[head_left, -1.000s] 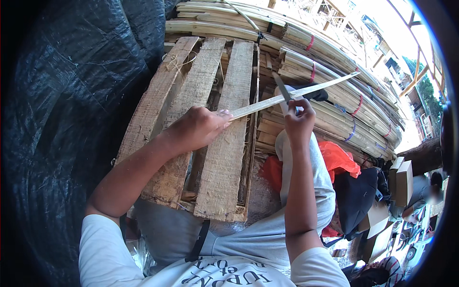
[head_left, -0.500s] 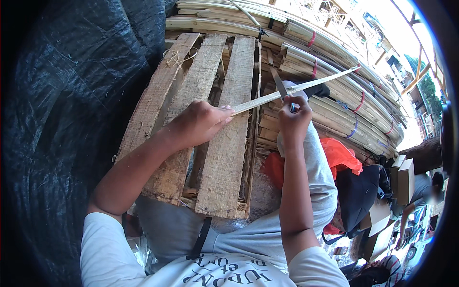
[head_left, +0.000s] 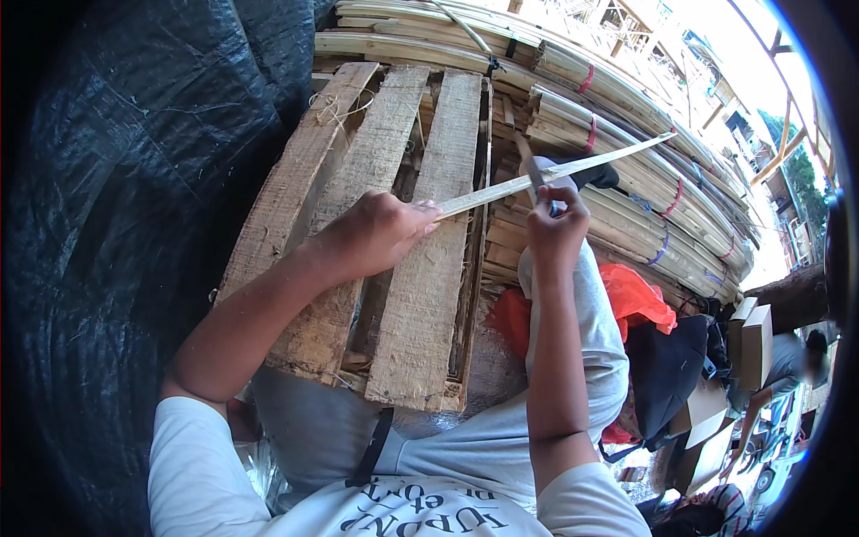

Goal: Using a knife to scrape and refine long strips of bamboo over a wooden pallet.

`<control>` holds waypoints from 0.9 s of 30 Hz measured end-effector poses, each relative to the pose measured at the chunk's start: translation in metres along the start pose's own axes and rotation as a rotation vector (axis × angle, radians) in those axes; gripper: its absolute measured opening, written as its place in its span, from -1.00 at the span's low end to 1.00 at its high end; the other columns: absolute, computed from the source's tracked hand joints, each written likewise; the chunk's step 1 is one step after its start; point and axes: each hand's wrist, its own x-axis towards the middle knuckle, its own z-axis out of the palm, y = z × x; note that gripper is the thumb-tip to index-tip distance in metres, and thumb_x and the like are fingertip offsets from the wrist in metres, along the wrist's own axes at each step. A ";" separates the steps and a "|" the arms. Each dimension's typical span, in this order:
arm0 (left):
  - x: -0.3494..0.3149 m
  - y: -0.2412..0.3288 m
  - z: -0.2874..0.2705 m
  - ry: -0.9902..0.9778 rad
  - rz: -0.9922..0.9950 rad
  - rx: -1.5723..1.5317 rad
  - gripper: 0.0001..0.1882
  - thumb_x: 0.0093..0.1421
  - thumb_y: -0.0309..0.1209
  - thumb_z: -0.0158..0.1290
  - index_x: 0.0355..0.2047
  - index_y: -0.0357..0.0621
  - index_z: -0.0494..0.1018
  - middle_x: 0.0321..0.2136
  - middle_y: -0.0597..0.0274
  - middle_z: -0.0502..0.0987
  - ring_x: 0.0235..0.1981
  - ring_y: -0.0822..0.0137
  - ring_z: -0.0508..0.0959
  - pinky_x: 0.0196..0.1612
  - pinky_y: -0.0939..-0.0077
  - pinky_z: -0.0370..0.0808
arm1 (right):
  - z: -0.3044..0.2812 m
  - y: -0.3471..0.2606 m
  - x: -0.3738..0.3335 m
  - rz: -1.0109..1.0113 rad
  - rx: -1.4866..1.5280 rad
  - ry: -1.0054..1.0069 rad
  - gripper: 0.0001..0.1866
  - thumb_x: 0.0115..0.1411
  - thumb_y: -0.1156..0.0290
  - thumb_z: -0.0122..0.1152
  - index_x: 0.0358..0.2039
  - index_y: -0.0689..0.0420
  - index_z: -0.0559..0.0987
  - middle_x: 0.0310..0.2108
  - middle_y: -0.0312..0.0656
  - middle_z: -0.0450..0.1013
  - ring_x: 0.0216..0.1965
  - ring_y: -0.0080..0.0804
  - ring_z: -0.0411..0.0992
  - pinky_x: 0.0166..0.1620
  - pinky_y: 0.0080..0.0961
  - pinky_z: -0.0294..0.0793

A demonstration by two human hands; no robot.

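A long, thin pale wooden strip [head_left: 501, 191] is gripped at its near end by my left hand [head_left: 380, 231], its fingers closed. From there it slants up and to the right, over my knee. My right hand [head_left: 558, 224] is closed around the handle of a knife [head_left: 530, 164], a bit of blue showing at the grip. The blade points away from me and crosses the strip, seemingly against it. Below my left hand stands a slatted wooden pallet [head_left: 450, 152] with rough boards and gaps between them.
Bundled wooden strips [head_left: 617, 210], tied with red and purple bands, are stacked beyond the pallet. A dark tarp [head_left: 152, 224] hangs at the left. An orange-red plastic bag [head_left: 635, 300], a black bag [head_left: 667, 367] and cardboard boxes [head_left: 756, 345] lie right, near another person [head_left: 780, 371].
My right hand has shifted slightly right and down with the knife, and the blade has turned a little. My left hand keeps its hold on the strip, nearly still.
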 end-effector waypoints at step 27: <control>-0.004 -0.002 -0.004 -0.039 -0.053 -0.023 -0.72 0.29 -0.44 0.18 -0.03 -0.31 0.62 -0.18 -0.22 0.64 -0.32 0.00 0.72 -0.22 0.26 0.66 | 0.016 -0.010 -0.028 -0.247 0.127 -0.316 -0.89 0.30 0.51 0.24 -0.30 0.31 0.63 -0.65 -0.11 0.51 -0.67 -0.57 0.35 -0.57 -0.46 0.27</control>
